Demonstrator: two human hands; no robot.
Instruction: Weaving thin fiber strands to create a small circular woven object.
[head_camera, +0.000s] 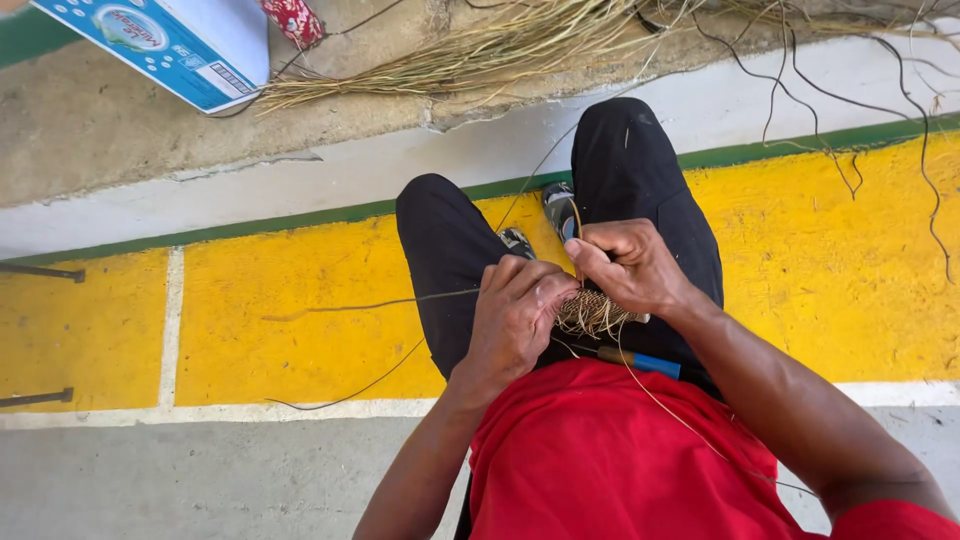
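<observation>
Head view: with the woven straw piece (592, 312) on my lap at centre, my left hand (515, 320) at 9 o'clock clamps its edge while my right hand (630, 265) at 1 o'clock pinches, apparently, one strand (577, 225), to be kept taut for tight weaving.

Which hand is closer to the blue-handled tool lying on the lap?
The right hand looks closer: the blue-handled tool lies just below its wrist. The left hand is beside it, further left.

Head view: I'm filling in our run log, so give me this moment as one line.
left hand: grips woven fibre piece | right hand: pinches strand above it | blue-handled tool: on lap | fibre bundle: on ledge
</observation>
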